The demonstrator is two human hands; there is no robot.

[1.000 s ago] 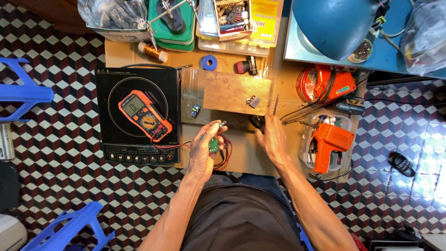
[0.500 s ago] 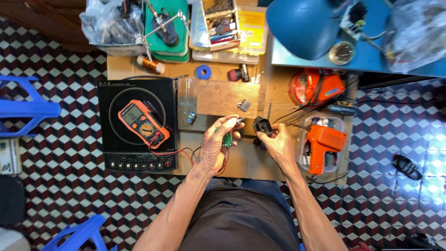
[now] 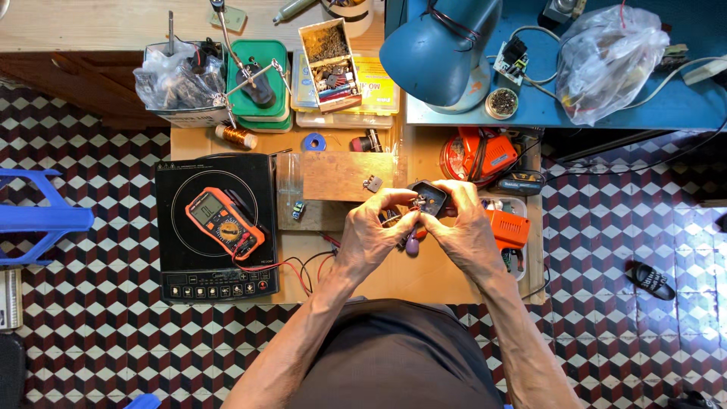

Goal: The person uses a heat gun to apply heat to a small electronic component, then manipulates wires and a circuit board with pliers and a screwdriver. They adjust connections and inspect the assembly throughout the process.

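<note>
Over the middle of the workbench, both hands meet around a small black part. The left hand pinches at its near-left edge with thumb and forefinger, fingers curled. The right hand cups the part from the right, fingertips closed on it. Whether a tool sits between the fingers I cannot tell; something small and purple shows just below the hands, touching or hanging under them.

Just left of the hands, red and black leads trail across the bench toward an orange multimeter, which lies tilted on a black induction cooktop at the bench's left end. A wooden block lies just beyond the left hand, with a small metal clip on its right edge. Right of the hands, partly hidden by the right hand, an orange tool rests in a tray, and further off sits a red-orange reel. At the far side stand a blue lamp, a green box, a copper wire spool and a plastic bag.
</note>
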